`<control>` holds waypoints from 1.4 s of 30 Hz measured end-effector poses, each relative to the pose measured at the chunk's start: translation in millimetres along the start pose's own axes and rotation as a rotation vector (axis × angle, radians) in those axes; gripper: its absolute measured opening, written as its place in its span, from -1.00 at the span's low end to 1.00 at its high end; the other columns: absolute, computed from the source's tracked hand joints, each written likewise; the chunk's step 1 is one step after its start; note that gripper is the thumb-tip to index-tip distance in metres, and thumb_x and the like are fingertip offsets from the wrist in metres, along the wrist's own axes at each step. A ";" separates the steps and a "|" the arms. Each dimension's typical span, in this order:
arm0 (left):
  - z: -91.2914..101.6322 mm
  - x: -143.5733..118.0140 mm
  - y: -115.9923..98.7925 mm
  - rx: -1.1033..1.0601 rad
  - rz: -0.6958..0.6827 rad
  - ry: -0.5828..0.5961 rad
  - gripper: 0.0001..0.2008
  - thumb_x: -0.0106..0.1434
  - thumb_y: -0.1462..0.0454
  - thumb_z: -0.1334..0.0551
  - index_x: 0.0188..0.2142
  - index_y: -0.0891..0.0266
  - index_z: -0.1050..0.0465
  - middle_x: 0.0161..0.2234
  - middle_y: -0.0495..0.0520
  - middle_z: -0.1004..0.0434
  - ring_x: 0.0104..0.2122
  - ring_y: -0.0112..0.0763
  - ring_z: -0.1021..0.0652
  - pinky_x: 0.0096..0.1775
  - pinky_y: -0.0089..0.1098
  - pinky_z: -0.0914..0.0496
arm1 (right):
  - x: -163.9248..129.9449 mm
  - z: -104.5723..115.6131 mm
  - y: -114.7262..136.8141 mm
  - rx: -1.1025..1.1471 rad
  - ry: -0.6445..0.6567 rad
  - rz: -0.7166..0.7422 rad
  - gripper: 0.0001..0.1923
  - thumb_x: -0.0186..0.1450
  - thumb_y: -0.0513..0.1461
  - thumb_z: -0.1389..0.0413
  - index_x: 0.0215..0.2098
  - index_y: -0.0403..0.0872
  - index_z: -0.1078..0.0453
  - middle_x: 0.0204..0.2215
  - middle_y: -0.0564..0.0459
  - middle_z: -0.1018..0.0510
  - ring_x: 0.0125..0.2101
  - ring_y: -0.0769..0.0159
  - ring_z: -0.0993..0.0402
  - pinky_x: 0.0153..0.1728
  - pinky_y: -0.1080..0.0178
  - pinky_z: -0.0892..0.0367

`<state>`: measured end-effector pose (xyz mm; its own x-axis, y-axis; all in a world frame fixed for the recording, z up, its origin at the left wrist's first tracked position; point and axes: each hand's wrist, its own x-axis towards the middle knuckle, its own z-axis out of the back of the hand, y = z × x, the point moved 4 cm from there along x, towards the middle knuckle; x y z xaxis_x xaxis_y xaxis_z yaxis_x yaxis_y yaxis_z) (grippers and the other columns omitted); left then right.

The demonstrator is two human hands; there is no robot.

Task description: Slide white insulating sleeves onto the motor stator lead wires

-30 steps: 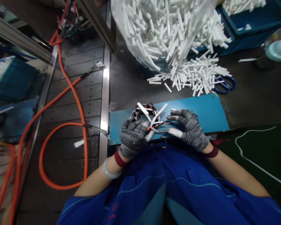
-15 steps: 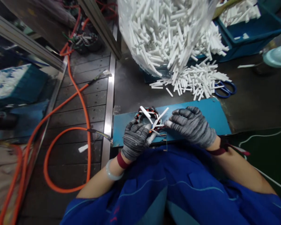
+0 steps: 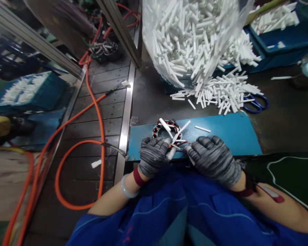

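A ring-shaped wound motor stator (image 3: 155, 131), dark with orange and pale lacing, lies on a blue board (image 3: 236, 133). Several white sleeves (image 3: 184, 127) stick up from its wire leads and cross over the ring. At its near left edge my left hand (image 3: 154, 155), in a grey knitted glove, is closed on the leads, thumb and fingers pressed together. My right hand (image 3: 215, 159), gloved alike, pinches thin dark wires (image 3: 186, 142) just right of the ring; its fingertips partly hide them. One loose white sleeve (image 3: 202, 129) lies on the board beyond my right hand.
Beyond the board stands a clear bag (image 3: 190, 37) full of white sleeves, with a loose pile (image 3: 226, 92) spilling before it. Blue-handled scissors (image 3: 256, 103) lie beside the pile. Blue bins (image 3: 284, 51) stand back right. Orange hose (image 3: 100, 126) loops along the left.
My right hand has moved nearer to my body, its fingers now on the wires. A loose sleeve now shows on the board. My left hand keeps its hold; the whole view has shifted slightly.
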<state>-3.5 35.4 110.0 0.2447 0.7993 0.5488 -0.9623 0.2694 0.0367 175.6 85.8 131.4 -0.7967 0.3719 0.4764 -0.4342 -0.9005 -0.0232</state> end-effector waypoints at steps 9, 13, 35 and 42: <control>-0.5 1.0 1.8 -0.009 0.009 -0.003 -0.83 0.36 0.20 -0.34 -0.18 0.27 -0.60 -0.34 0.09 -0.72 -0.30 -0.19 -0.69 -0.18 -0.17 -0.38 | -38.7 -50.5 -30.9 0.476 -0.182 -0.582 -0.90 0.39 -0.22 -0.16 -0.24 -0.01 -0.54 -0.38 0.00 -0.64 -0.30 0.12 -0.55 -0.14 0.01 -0.45; -1.6 -1.0 3.3 -0.017 0.011 -0.004 -0.81 0.37 0.19 -0.33 -0.16 0.28 -0.61 -0.32 0.13 -0.72 -0.28 -0.18 -0.69 -0.17 -0.18 -0.41 | -37.3 -56.1 -35.3 0.790 -0.114 -0.646 -0.71 0.39 -0.08 -0.19 0.02 -0.02 -0.54 -0.14 -0.05 -0.68 -0.11 0.09 -0.59 -0.02 -0.03 -0.46; -26.6 -5.2 11.9 -0.251 0.211 0.432 -0.65 0.27 0.13 -0.40 0.03 0.11 -0.63 -0.05 0.15 -0.72 0.11 0.07 -0.61 0.44 0.22 -0.09 | -38.6 -29.2 -70.2 0.256 -0.352 -0.710 -0.63 0.48 0.00 -0.10 -0.15 -0.05 -0.64 -0.29 -0.05 -0.68 -0.28 0.15 -0.56 -0.18 0.12 -0.41; -11.4 -7.3 46.6 -0.835 0.669 0.433 -0.66 0.05 0.07 -0.50 -0.14 -0.05 -0.70 -0.05 0.10 -0.72 0.05 0.05 -0.65 0.19 -0.02 -0.51 | -99.5 -60.0 -57.5 0.218 -0.177 -0.506 -0.48 0.53 0.08 0.03 -0.11 -0.09 -0.61 -0.27 -0.09 -0.69 -0.28 0.08 -0.58 -0.16 0.06 -0.43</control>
<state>-48.8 48.3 98.2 -0.1087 0.9901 -0.0886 -0.5764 -0.1353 -0.8059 254.6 114.0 32.6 -0.4214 0.7421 0.5214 -0.6317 -0.6526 0.4184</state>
